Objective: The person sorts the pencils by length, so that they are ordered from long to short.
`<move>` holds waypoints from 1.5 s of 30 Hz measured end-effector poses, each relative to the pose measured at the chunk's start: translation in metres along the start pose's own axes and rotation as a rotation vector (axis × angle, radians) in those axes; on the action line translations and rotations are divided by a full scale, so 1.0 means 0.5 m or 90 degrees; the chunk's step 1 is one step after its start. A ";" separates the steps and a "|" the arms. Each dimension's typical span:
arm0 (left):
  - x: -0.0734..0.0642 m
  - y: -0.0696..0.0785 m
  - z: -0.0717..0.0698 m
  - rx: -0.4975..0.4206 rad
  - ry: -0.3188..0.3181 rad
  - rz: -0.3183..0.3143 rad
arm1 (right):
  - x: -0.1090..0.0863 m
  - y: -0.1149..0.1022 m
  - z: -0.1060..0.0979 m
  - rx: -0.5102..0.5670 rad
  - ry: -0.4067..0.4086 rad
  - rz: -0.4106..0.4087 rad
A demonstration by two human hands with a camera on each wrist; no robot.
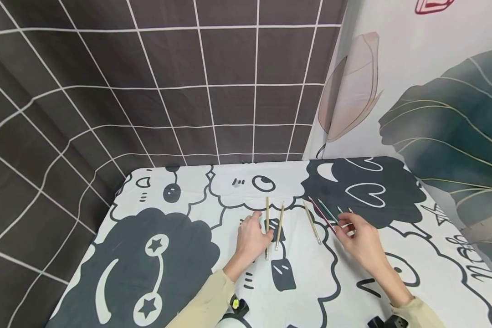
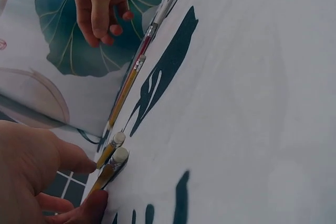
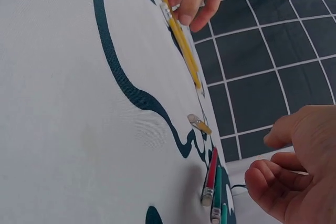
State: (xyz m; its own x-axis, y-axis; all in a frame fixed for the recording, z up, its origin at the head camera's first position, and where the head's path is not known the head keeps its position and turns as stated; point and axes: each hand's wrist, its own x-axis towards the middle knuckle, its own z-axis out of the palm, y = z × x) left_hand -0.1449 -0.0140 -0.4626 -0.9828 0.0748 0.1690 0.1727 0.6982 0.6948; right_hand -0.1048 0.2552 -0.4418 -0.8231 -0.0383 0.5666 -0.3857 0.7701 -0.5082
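Observation:
My left hand (image 1: 252, 237) pinches a yellow pencil (image 1: 267, 212) between thumb and finger while it lies on the patterned cloth. Just right of it lies a second yellow pencil (image 1: 280, 225), and a third yellow pencil (image 1: 312, 224) slants farther right. A red pencil (image 1: 320, 212) and a green pencil (image 1: 326, 209) lie side by side near my right hand (image 1: 361, 241). That hand hovers over further pencil tips, its fingers loosely curled with nothing visible in them. In the right wrist view a second green pencil (image 3: 224, 213) is partly cut off.
A black-and-white cartoon cloth (image 1: 188, 282) covers the table. Behind it hangs a dark grid curtain (image 1: 229, 105), with a leaf-print curtain (image 1: 447, 127) at the right. Wrist camera mounts (image 1: 387, 322) show at the lower edge.

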 end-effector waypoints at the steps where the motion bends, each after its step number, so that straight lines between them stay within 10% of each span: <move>1: 0.000 0.000 0.001 -0.001 0.000 0.000 | 0.000 0.001 0.002 0.000 -0.001 0.005; 45: 0.005 0.010 0.016 0.051 -0.018 0.023 | 0.016 0.010 0.046 -0.075 -0.064 0.106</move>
State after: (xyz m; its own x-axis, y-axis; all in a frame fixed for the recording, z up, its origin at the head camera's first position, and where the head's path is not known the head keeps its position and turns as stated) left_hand -0.1471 -0.0043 -0.4642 -0.9776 0.1207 0.1725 0.2037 0.7493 0.6301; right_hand -0.1230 0.2441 -0.4546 -0.9107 0.0371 0.4114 -0.1946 0.8400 -0.5065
